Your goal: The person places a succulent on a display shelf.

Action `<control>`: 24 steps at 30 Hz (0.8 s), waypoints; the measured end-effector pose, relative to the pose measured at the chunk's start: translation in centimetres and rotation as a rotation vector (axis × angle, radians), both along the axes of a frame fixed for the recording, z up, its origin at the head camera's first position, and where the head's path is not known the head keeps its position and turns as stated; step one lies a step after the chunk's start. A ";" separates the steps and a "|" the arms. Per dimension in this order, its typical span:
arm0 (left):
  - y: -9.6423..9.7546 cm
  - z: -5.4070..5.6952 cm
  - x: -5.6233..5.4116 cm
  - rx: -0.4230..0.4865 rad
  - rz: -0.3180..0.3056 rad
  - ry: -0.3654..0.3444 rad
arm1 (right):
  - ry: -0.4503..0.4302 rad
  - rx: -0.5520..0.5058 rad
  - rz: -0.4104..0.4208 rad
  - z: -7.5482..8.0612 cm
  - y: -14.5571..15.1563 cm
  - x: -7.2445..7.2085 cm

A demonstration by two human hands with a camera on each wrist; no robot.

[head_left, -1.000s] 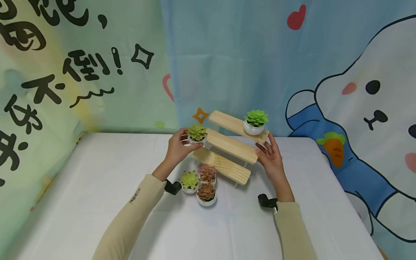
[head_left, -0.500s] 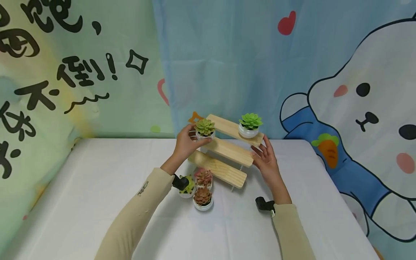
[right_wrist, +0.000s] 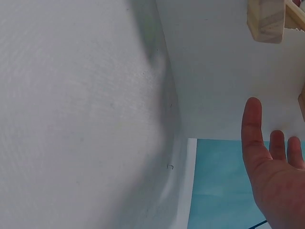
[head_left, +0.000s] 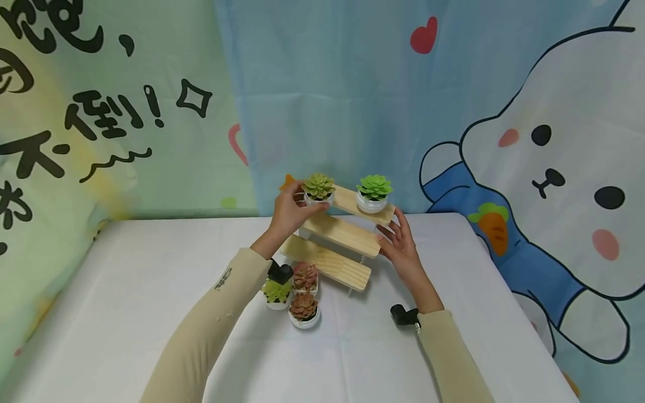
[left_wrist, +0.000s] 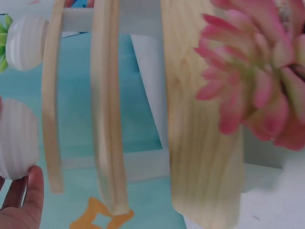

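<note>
My left hand (head_left: 290, 217) holds a light-green succulent (head_left: 318, 186) in a white pot, at the left end of the top tier of a three-tier wooden stand (head_left: 322, 260). In the left wrist view the ridged white pot (left_wrist: 18, 138) sits between thumb and fingers beside the top plank (left_wrist: 51, 95); whether it touches the plank I cannot tell. At the stand's right end, my right hand (head_left: 400, 249) rests its fingertips near the top and middle planks. Its thumb and fingers look fairly straight in the right wrist view. A bright-green succulent (head_left: 374, 187) stands on the top tier's right side.
Before the stand's left front, a pink succulent (head_left: 305, 276), a brown succulent (head_left: 303, 307) and a yellow-green succulent (head_left: 276, 291) cluster on the white table (head_left: 347, 358). A printed cloth backdrop (head_left: 327, 112) hangs behind the table's back edge.
My left hand has carried the light-green succulent up and rightward relative to the stand, from beside the middle tier to the top tier's left end. The right hand stays at the stand. The head view has shifted.
</note>
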State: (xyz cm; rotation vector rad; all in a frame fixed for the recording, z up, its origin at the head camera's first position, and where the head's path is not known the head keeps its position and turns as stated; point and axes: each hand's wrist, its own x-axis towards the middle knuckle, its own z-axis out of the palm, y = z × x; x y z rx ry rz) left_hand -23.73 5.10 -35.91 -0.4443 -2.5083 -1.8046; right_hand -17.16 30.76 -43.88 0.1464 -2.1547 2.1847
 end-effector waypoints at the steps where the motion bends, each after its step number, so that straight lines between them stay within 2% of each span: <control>1: 0.1 0.1 -0.1 -0.001 -0.003 -0.001 | -0.005 0.001 -0.002 0.0 0.0 0.0; 14: 1.6 0.6 -1.6 -0.028 -0.027 0.037 | -0.010 -0.002 0.018 0.0 0.0 -0.1; 24: 2.8 0.6 -2.3 -0.018 -0.025 0.011 | -0.013 0.008 0.005 0.1 -0.1 0.3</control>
